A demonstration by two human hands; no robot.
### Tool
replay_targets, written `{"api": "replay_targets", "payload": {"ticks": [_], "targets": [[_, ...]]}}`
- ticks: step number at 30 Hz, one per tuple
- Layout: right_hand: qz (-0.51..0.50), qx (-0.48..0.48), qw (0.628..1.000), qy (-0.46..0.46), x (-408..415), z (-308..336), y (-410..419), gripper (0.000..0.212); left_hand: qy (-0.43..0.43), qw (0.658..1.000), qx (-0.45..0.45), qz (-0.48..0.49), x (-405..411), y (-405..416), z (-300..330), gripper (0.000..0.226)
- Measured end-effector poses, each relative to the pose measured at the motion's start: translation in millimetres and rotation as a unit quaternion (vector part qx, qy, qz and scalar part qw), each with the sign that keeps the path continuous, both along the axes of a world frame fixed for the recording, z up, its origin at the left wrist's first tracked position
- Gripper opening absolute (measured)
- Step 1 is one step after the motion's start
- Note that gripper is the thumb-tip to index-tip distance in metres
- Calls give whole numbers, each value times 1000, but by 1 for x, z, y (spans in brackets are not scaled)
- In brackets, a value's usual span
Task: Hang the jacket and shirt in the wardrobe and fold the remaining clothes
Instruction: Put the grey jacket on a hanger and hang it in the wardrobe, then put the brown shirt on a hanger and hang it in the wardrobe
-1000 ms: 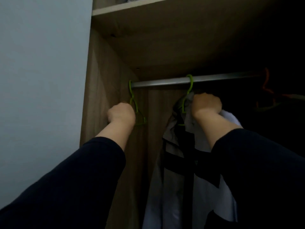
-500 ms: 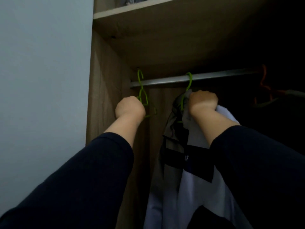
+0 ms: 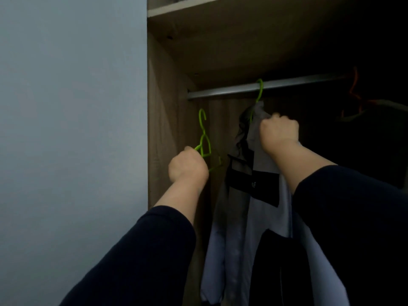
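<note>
A grey, white and black jacket [image 3: 249, 213] hangs from a green hanger [image 3: 259, 91] hooked on the metal rail [image 3: 287, 83] inside the wardrobe. My right hand [image 3: 278, 133] grips the jacket near its collar, just below that hook. My left hand [image 3: 187, 165] holds a second, bare green hanger [image 3: 204, 133] below the rail's left end, its hook free of the rail. Both my sleeves are dark.
The wardrobe's wooden side panel [image 3: 163, 120] stands left of my left hand, with a shelf [image 3: 220, 25] above the rail. An orange hanger [image 3: 355, 93] hangs farther right in the dark. A pale wall [image 3: 70, 129] fills the left.
My left hand has lifted the bare green hanger off the rail and brought it down and away. My right hand stays gripping the jacket.
</note>
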State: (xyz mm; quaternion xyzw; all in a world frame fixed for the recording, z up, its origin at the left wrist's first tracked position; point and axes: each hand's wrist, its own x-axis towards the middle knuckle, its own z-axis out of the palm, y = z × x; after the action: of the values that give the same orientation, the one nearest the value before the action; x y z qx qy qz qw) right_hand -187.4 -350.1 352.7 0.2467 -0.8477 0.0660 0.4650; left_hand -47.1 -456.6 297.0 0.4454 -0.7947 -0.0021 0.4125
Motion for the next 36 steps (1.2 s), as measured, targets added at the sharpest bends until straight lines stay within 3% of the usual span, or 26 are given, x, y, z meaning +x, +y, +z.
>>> {"api": "replay_targets", "payload": {"ticks": [3, 5, 7, 9, 10, 12, 14, 19, 22, 24, 27, 33, 36], "targets": [[32, -1, 995, 95, 15, -20, 9, 29, 3, 1000, 1, -6, 8, 14, -13, 21], [178, -44, 979, 86, 26, -37, 5, 32, 11, 1000, 2, -14, 12, 27, -22, 21], [338, -161, 919, -125, 39, -50, -5, 35, 24, 999, 14, -28, 14, 41, -34, 20], [411, -239, 811, -340, 50, -59, -20, 31, 21, 999, 26, -35, 17, 57, -48, 21], [420, -252, 770, -408, 56, -64, -25, 33, 10, 999, 25, -37, 19, 66, -58, 20], [415, -250, 727, -487, 67, -76, -28, 40, -17, 999, 20, -40, 23, 85, -79, 20], [405, -240, 719, -511, 71, -88, -24, 43, -39, 998, 26, -40, 27, 104, -101, 20], [391, -204, 714, -544, 68, -121, -9, 26, -38, 993, 105, -50, 40, 143, -146, 22], [401, -162, 717, -547, 69, -140, 13, 32, 39, 975, 185, -114, 50, 162, -167, 25], [428, -144, 697, -558, 74, -152, 31, 35, 75, 968, 203, -125, 61, 168, -179, 30], [441, -140, 671, -579, 87, -175, 48, 35, 62, 982, 169, -60, 85, 167, -186, 35], [477, -43, 724, -496, 136, -195, 98, 29, 8, 998, 62, 24, 143, 187, -174, 40], [523, 21, 713, -466, 159, -191, 114, 22, -24, 998, 14, 56, 167, 202, -169, 41]]}}
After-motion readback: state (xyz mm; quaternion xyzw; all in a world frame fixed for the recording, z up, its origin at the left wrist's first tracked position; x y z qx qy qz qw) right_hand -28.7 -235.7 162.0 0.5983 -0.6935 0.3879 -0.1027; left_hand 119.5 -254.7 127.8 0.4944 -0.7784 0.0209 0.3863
